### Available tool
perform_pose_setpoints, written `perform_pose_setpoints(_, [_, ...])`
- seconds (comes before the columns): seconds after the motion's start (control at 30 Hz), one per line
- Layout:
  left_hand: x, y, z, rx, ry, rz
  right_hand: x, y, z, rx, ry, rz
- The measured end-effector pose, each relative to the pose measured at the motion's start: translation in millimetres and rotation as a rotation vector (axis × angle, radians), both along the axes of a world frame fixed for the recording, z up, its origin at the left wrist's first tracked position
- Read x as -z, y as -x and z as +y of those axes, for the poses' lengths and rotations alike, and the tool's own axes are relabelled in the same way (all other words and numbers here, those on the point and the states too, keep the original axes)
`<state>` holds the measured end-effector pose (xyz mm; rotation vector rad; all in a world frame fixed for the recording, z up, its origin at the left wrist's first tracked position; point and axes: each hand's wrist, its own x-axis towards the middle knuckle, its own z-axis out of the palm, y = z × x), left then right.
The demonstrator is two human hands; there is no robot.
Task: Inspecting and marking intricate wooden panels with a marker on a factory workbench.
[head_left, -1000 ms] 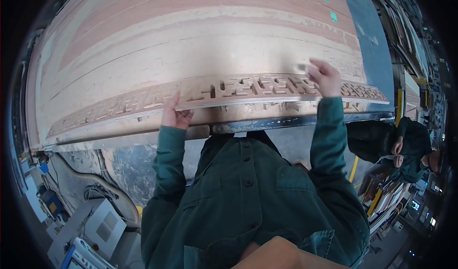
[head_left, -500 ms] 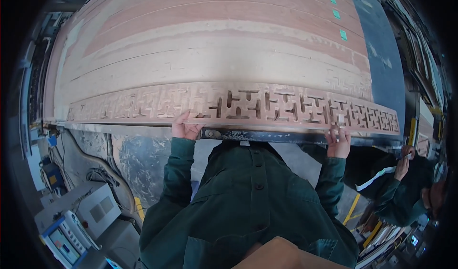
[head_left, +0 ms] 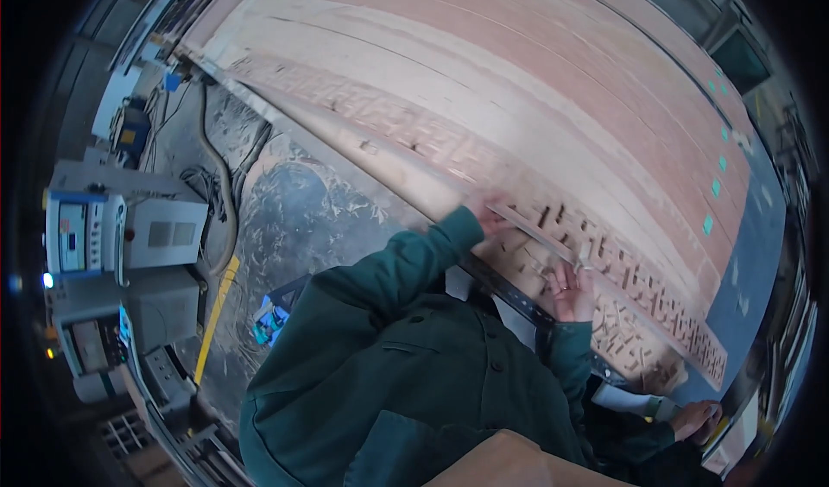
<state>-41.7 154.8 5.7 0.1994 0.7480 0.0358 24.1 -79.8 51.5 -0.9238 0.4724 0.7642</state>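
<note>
A long wooden fretwork panel (head_left: 423, 137), cut through with a geometric lattice, runs from far left to near right over the work table. Its near edge is lifted off the surface. My left hand (head_left: 490, 218) grips that edge near the middle, its fingers partly blurred. Farther right, my right hand (head_left: 572, 294) is at the same edge, fingers curled up against it from below, with a small pale piece at the fingertips. Under the raised edge, small loose wooden offcuts (head_left: 611, 336) lie scattered along the table's front.
The broad wooden tabletop (head_left: 553, 98) bears several green stickers (head_left: 715, 187) on the right. Beside me at lower right are another person's hands (head_left: 696, 420). Grey cabinets with a control panel (head_left: 82, 232) stand at left, near a hose (head_left: 207, 133) and a yellow floor line (head_left: 216, 319).
My view has swung, so the table now slants down to the right. The panel's near edge has come up, exposing loose offcuts beneath. Both hands stay at that edge.
</note>
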Motion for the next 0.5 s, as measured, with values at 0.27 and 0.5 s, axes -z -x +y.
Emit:
perform_pose_setpoints(0.27, [-21,34,32,0.114,0.065,0.022,66,-23,78,0.158,-0.005,-0.166])
perform_pose_setpoints(0.5, [36,201,352,-0.163,-0.094,-0.638,23,-34,83,0.358,0.209,-0.096])
